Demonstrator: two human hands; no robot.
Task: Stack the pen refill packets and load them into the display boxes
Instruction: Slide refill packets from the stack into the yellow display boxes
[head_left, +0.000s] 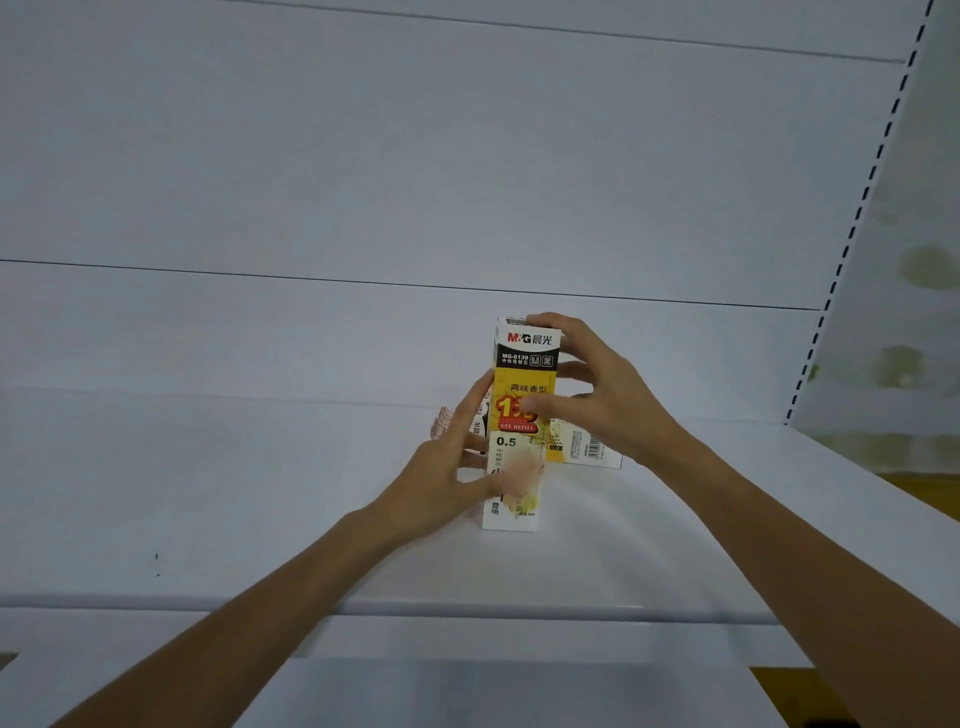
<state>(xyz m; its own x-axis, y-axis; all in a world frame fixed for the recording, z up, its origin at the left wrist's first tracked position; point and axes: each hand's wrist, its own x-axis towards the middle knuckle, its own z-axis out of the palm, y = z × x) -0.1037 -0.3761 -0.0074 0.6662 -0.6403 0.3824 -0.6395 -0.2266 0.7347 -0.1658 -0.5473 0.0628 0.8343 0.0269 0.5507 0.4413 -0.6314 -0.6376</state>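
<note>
The tall yellow, white and black cardboard display box of gel refills (525, 358) stands upright on the white shelf (208, 493). Its long axis is vertical and its printed face is towards you.

Both grips are on it:
- The right grip (597, 400) curls round the upper part from the right, with the thumb on the front face and the fingers wrapped over the top corner.
- The left grip (441, 467) pinches the lower part from the left, with the thumb across the front and the fingers running up the left edge.

The box therefore sits between the 2 grips. The right grip is nearer the top end and the left grip is nearer the base.

Just behind the upright box lies a 2nd white and yellow cardboard box with a barcode (589, 447), its long axis horizontal. Part of a 3rd box (476, 423) shows behind the left fingers, and you cannot tell how it lies.

No loose refill packets are visible. The top end is probably the working end, though you cannot tell whether its flap is open. If you lay the box down, pivot it about the base, which the left grip controls.
</note>
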